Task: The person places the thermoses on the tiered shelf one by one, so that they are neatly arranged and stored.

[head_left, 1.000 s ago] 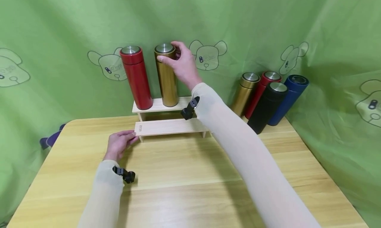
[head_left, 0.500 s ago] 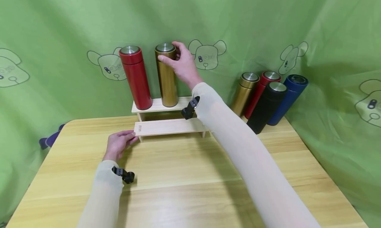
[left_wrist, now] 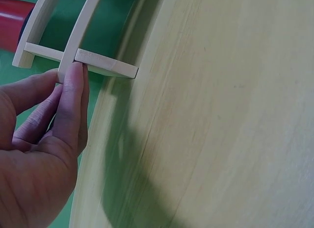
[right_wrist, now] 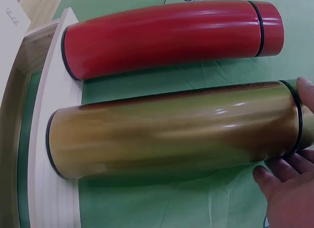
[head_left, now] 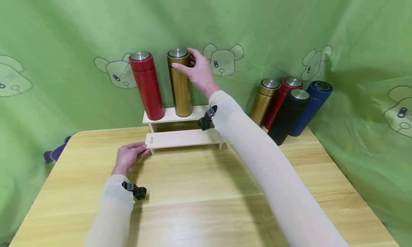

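A two-step wooden rack [head_left: 183, 138] stands at the table's back edge. On its upper step a red thermos [head_left: 148, 87] and a gold thermos [head_left: 181, 91] stand upright side by side, with a gap between them. My right hand [head_left: 202, 73] holds the gold thermos near its cap from the right; in the right wrist view the thermos base [right_wrist: 61, 144] rests on the step. At the rack's left end, my left hand [head_left: 128, 157] pinches the lower step's edge. The left wrist view shows thumb and fingers [left_wrist: 71, 95] on either side of that board.
At the table's back right corner stand several more thermoses: a gold one [head_left: 262, 105], a red one [head_left: 276, 107], a black one [head_left: 288, 116] and a blue one [head_left: 310, 109]. A green curtain [head_left: 67, 96] hangs behind the wooden table [head_left: 193, 211].
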The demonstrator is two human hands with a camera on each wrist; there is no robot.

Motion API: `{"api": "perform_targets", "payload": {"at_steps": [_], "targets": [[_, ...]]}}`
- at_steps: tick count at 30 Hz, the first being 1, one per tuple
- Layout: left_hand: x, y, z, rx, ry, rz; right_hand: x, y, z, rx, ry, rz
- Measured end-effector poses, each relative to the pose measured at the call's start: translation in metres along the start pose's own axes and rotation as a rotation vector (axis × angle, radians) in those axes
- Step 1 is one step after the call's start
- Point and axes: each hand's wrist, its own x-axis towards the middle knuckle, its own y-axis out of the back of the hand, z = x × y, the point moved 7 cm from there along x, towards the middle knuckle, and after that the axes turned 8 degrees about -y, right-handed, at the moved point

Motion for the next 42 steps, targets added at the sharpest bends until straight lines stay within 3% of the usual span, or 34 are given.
{"api": "perform_targets", "payload": {"at_steps": [5,13,18,29,42], "targets": [[0.0,-0.004,-0.003,-0.004,-0.007,-0.014,-0.002,0.005,0.006,0.025,0.008,-0.009],[-0.001,0.0,0.002,-0.007,-0.012,-0.01,-0.007,0.011,0.012,0.074,0.022,-0.027],[0.0,0.0,0.002,-0.004,0.001,-0.014,-0.011,0.019,0.017,0.035,0.034,-0.002],[0.002,0.003,0.0,-0.037,0.002,-0.025,-0.014,0.034,0.031,0.056,0.038,0.036],[0.001,0.002,0.001,-0.062,0.012,-0.021,-0.032,0.062,0.032,0.02,0.048,0.116]]}}
